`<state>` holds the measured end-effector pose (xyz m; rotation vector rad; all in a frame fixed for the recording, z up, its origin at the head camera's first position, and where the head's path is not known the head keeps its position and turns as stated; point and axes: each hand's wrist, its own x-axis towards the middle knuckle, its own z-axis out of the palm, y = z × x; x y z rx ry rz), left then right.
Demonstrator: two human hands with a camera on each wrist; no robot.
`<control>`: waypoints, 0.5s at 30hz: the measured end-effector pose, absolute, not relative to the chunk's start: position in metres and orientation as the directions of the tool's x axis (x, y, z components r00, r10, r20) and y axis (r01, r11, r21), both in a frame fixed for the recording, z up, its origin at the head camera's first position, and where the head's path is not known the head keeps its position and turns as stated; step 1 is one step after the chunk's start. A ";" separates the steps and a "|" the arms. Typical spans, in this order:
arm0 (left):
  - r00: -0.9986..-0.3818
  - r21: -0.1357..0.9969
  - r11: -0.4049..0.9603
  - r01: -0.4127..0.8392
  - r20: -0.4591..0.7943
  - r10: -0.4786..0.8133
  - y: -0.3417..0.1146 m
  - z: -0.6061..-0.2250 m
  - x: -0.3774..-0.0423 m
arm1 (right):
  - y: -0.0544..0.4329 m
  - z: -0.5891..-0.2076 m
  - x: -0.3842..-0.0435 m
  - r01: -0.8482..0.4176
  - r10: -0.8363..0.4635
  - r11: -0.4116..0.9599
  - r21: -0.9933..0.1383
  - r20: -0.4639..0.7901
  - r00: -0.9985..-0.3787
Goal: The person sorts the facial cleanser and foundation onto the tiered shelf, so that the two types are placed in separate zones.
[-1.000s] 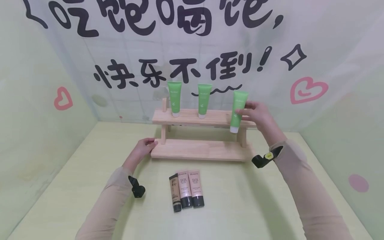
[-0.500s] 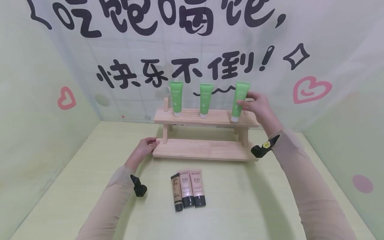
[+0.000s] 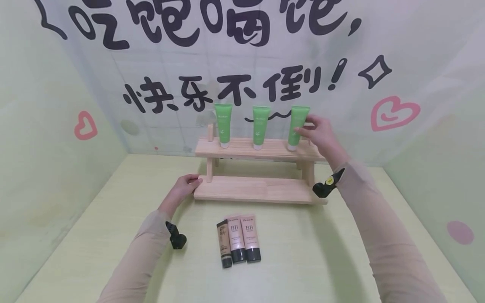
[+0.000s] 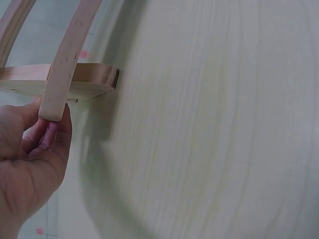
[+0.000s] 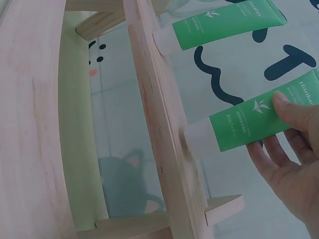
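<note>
A two-tier wooden shelf (image 3: 257, 188) stands at the back of the table. On its upper tier, two green tubes with white caps stand upright, a left tube (image 3: 224, 125) and a middle tube (image 3: 260, 126). My right hand (image 3: 319, 131) pinches a third green tube (image 5: 266, 115) between thumb and fingers, cap down at the upper tier's right part; the cap looks to be touching the board. At the left end of the lower tier, my left hand (image 4: 37, 159) grips the board's end (image 4: 55, 102) between thumb and fingers.
In front of the shelf lie two pink BB cream tubes (image 3: 235, 237) and a brown tube (image 3: 224, 242), side by side with black caps. A printed backdrop (image 3: 227, 63) rises right behind the shelf. Side walls (image 3: 49, 126) bound the table.
The right hand has raised the third green tube from in front of the upper tier, then brought it left and onto the board, more upright. The left hand keeps its place on the shelf.
</note>
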<state>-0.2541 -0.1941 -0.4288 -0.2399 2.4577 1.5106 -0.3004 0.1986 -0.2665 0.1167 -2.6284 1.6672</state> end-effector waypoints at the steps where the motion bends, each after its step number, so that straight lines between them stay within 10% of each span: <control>1: -0.956 0.853 0.450 -0.266 -0.294 -0.008 -0.194 -0.430 -0.254 | 0.199 -0.269 -0.301 -0.079 -0.055 0.429 -0.900 0.061 -0.997; 15: -0.962 0.848 0.470 -0.245 -0.275 -0.007 -0.195 -0.431 -0.255 | 0.201 -0.284 -0.307 -0.170 -0.111 0.454 -0.875 0.134 -0.985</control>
